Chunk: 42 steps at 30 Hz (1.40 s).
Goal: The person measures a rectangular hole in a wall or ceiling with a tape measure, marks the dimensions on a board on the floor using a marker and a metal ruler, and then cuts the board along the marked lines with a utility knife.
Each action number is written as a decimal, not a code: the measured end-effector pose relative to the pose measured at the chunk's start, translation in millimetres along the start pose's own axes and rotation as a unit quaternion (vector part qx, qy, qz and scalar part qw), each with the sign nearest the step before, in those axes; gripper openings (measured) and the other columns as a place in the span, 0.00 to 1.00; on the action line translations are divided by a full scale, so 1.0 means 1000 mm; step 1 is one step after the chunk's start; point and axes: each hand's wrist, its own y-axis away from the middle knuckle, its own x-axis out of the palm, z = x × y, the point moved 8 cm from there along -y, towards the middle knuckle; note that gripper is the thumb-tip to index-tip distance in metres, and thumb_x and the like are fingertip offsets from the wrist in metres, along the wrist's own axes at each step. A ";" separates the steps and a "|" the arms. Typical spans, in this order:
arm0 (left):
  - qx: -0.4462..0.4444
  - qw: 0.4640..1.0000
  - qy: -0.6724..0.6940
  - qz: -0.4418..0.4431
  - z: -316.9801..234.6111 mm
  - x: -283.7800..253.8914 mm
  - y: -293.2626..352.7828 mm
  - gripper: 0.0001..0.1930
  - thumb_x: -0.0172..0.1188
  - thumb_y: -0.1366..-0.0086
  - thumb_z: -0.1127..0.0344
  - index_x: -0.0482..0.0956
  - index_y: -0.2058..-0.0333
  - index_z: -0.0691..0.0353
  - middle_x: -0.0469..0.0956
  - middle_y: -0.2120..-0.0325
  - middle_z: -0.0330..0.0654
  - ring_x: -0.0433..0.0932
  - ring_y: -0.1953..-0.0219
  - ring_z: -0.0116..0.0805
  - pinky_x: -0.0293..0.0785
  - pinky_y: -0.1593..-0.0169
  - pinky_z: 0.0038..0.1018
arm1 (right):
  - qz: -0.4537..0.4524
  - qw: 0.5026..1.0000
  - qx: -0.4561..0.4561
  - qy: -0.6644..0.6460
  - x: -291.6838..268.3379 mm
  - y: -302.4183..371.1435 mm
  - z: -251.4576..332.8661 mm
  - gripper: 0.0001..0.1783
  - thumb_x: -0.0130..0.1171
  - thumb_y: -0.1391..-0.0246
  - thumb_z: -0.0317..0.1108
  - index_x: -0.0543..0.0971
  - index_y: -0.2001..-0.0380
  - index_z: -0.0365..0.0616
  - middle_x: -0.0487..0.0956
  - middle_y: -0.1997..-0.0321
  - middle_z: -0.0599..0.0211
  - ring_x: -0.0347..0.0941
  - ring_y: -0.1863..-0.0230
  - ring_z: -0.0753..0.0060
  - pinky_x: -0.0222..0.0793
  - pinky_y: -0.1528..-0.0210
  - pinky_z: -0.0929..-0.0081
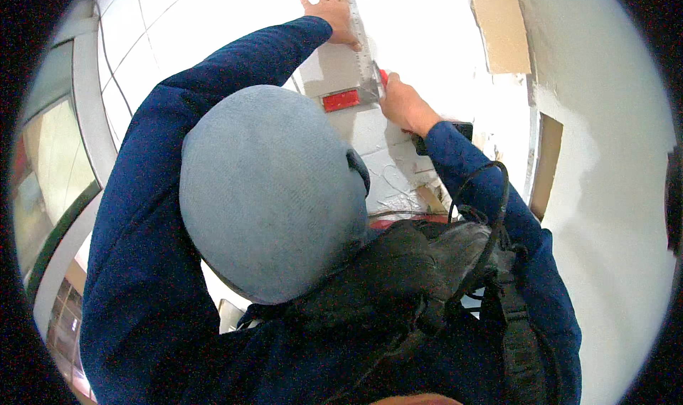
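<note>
Here the left hand (333,10) lies flat, fingers spread, pressing a metal ruler (361,46) against the white board (420,21), while the right hand (402,105) grips a red-handled knife (382,78) beside the ruler's lower end

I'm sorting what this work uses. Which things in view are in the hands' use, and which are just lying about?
In use:
left hand pressing metal ruler
right hand holding red-handled tool at the ruler's edge
white sheet

Lying about:
brown cardboard
window frame
</note>
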 end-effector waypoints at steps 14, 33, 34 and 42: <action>-0.007 0.993 -0.038 -0.112 0.004 0.020 -0.019 0.74 0.73 0.72 0.32 0.38 0.32 0.59 0.39 0.30 0.44 0.40 0.29 0.43 0.44 0.38 0.68 | -0.026 0.994 0.005 -0.103 -0.077 -0.010 0.018 0.17 0.45 0.45 0.32 0.62 0.59 0.26 0.77 0.74 0.41 0.75 0.85 0.55 0.73 0.83 0.62; 0.008 0.995 -0.028 -0.100 0.012 0.029 -0.020 0.74 0.72 0.71 0.30 0.38 0.33 0.60 0.38 0.30 0.46 0.37 0.29 0.44 0.43 0.39 0.70 | -0.087 0.993 -0.072 -0.045 -0.088 -0.154 0.063 0.27 0.52 0.48 0.37 0.62 0.56 0.18 0.76 0.68 0.28 0.79 0.71 0.42 0.78 0.70 0.61; 0.004 0.994 -0.038 -0.101 0.014 0.031 -0.020 0.73 0.72 0.71 0.30 0.38 0.32 0.60 0.38 0.30 0.46 0.38 0.29 0.43 0.43 0.39 0.70 | -0.073 0.994 -0.055 -0.056 -0.087 -0.152 0.064 0.25 0.52 0.48 0.37 0.65 0.59 0.18 0.77 0.69 0.30 0.80 0.71 0.43 0.78 0.69 0.60; -0.013 0.995 -0.038 -0.097 0.007 0.023 -0.022 0.73 0.72 0.68 0.31 0.36 0.32 0.61 0.37 0.30 0.42 0.37 0.29 0.40 0.41 0.38 0.69 | 0.021 0.967 -0.150 0.207 -0.080 -0.134 0.071 0.18 0.59 0.50 0.39 0.79 0.72 0.27 0.80 0.74 0.45 0.81 0.70 0.54 0.79 0.69 0.65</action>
